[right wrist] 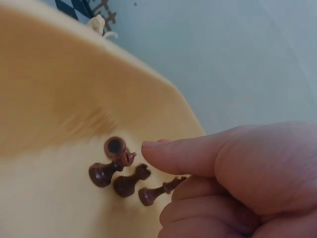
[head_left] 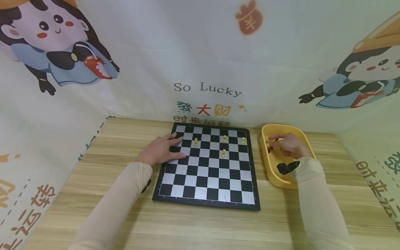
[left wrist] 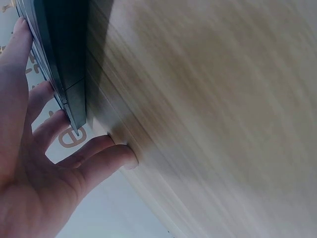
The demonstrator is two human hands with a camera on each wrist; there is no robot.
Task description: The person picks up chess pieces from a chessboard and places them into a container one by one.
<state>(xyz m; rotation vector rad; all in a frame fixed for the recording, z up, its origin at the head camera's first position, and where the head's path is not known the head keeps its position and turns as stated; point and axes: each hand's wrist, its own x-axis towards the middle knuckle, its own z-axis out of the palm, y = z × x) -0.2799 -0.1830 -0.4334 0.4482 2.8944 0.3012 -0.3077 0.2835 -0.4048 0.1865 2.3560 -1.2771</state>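
In the head view, my left hand rests spread on the left edge of the black-and-white chessboard. Several cream chess pieces stand on its far half, among them a bishop-like piece and a pawn. My right hand reaches into a yellow bin. In the right wrist view, the thumb extends close to dark brown chess pieces lying on the bin's floor: a bishop, a knight-like piece and a tall crowned piece. Nothing shows held; some fingers are hidden.
Around the board lies a wood-grain table. A white printed cloth rises behind and at both sides. The bin stands just right of the board, with a raised wall all round.
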